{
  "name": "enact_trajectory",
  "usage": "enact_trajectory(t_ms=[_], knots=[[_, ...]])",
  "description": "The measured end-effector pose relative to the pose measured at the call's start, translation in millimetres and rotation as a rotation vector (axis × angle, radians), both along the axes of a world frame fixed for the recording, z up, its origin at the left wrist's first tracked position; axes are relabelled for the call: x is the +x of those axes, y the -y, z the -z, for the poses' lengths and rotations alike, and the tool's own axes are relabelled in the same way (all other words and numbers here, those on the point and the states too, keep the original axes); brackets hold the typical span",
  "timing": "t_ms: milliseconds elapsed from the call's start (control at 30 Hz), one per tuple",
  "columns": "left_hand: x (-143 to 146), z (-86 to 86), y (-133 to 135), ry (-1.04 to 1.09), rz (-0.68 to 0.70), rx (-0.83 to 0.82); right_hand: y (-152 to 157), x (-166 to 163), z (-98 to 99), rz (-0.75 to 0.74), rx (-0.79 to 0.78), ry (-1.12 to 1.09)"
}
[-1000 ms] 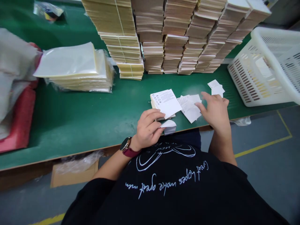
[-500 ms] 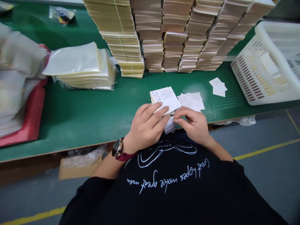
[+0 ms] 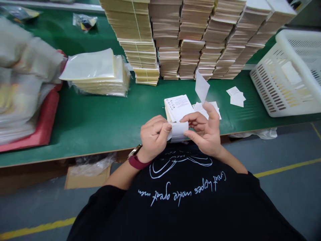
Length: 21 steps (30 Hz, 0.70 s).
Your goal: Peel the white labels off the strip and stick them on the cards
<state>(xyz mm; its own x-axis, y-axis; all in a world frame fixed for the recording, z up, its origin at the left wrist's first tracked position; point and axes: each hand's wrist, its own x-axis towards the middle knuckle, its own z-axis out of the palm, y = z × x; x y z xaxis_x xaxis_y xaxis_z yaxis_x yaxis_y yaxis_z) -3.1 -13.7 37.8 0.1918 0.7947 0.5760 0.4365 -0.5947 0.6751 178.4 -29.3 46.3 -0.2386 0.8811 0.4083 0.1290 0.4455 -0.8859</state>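
Observation:
A curved white paper strip (image 3: 180, 130) is stretched between my hands just over the table's front edge. My left hand (image 3: 154, 135) is closed, its thumb pressing on the strip's left end. The thumb and a finger of my right hand (image 3: 205, 132) pinch the right end. One raised finger of that hand has a white label (image 3: 202, 87) standing up from its tip. Behind the hands lies a stack of printed white cards (image 3: 179, 107). Loose white slips (image 3: 215, 107) lie to its right, partly covered by my right hand.
Tall stacks of paper pieces (image 3: 167, 23) line the back of the green table (image 3: 100, 124). A plastic-wrapped pile of sheets (image 3: 95, 73) and a red tray (image 3: 47, 127) of bags are on the left. On the right are small papers (image 3: 237, 97) and a white basket (image 3: 271, 80).
My left hand has come off the card stack and closed on the white strip. A white label now stands up from a raised right finger. The view has shifted slightly.

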Motion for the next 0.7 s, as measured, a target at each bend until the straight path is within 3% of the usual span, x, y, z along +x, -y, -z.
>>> enact_trajectory(t_ms=[100,200,300,467,567,700], knots=[[2,0.9,0,-0.103,-0.087,0.164,1,-2,-1.7,0.024,-0.023,-0.038],[2,2.4,0,-0.169,-0.047,0.311,0,-1,-4.8,0.037,-0.022,-0.001],[2,3.3,-2,-0.167,0.051,0.263,-2,1,-3.5,0.100,0.062,0.048],[7,5.3,-4,-0.113,0.121,0.156,-6,5,4.7,0.180,0.348,0.218],[11,9.6,-5,-0.147,0.117,0.130,-4,8,4.7,0.209,0.498,0.140],[10,22.3,-8,-0.222,0.080,0.222,-9,18,-5.3,0.501,0.451,0.078]])
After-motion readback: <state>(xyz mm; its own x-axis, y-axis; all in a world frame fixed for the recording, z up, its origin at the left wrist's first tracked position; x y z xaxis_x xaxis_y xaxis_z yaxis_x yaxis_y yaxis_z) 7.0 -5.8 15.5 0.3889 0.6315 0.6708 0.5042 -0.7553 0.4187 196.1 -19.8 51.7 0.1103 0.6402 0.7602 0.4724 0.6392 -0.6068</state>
